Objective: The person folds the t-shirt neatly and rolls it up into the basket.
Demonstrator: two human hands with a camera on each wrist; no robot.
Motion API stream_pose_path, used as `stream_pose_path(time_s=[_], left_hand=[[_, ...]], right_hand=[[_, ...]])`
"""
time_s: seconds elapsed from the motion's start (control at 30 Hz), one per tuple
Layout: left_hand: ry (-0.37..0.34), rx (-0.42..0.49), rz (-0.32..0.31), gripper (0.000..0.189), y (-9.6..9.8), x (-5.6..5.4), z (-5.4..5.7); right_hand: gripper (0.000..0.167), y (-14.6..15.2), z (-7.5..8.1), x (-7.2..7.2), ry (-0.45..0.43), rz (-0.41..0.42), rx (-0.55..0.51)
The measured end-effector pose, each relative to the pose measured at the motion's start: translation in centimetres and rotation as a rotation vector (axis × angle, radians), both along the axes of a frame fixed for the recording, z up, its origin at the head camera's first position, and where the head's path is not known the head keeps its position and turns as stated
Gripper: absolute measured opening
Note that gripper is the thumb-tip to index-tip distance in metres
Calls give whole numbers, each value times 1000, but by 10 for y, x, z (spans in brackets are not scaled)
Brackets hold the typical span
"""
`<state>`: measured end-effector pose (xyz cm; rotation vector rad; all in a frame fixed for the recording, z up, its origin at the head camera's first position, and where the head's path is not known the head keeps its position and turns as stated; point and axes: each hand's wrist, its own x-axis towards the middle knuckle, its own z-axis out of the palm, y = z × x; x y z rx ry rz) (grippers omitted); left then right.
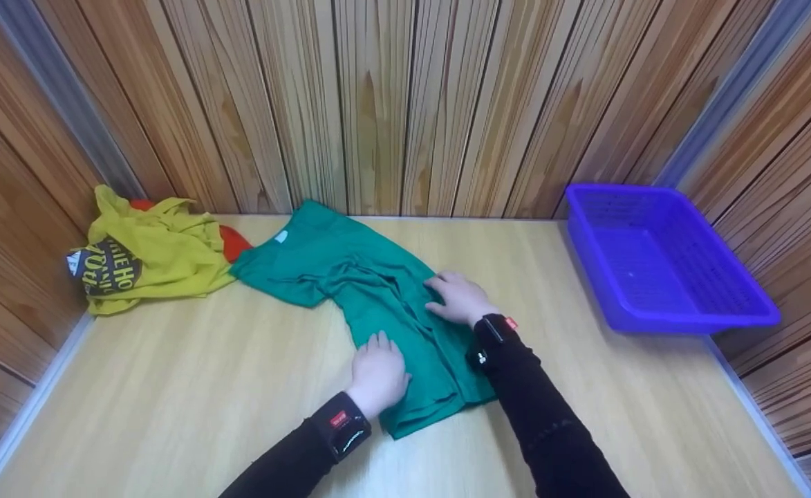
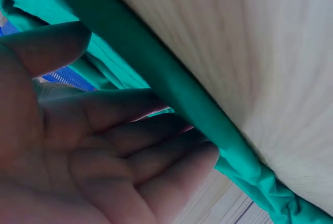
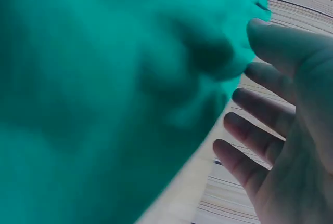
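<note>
A green garment (image 1: pixel 405 332) that looks like a pair of shorts lies creased and bent across the middle of the table, a small white logo near its upper left end. My left hand (image 1: pixel 377 377) is at the garment's lower left edge. In the left wrist view its fingers (image 2: pixel 156 156) reach out against the green edge, with the thumb apart. On the garment's right side, my right hand (image 1: pixel 462 299) touches or hovers at the cloth. Its fingers (image 3: pixel 255 133) are spread and loosely extended beside the fabric in the right wrist view; contact is unclear.
A crumpled yellow garment (image 1: pixel 170 256) with dark printing lies at the far left, with red cloth (image 1: pixel 234 243) showing from under it. An open purple plastic basket (image 1: pixel 688 319) stands at the right. Wood-panelled walls (image 1: pixel 377 104) enclose the back and sides of the table.
</note>
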<state>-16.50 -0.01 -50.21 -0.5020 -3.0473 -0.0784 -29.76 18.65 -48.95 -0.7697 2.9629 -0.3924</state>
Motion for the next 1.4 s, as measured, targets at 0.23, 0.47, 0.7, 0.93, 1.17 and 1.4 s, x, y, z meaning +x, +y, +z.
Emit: stream_pose_path(time_s=[0.23,0.47,0.7,0.93,1.17,1.4], left_hand=[[-64,-33,15,67,5,-4,2],[-151,-68,34,75,3,-18,3],[-204,-53,90,79,1,-40,3],[-202,-39,132,79,-3,-57,1],[-205,-17,111,77,-8,-73,4],[-171,-2,-35,71,-23,-86,2]], right_hand=[[45,-2,-9,-2,45,1,50],[40,1,-9,1,81,19,51],[38,5,-7,11,99,69,50],[36,8,-9,31,111,63,51],[36,2,-9,51,152,51,47],[36,-2,-6,64,131,72,25]])
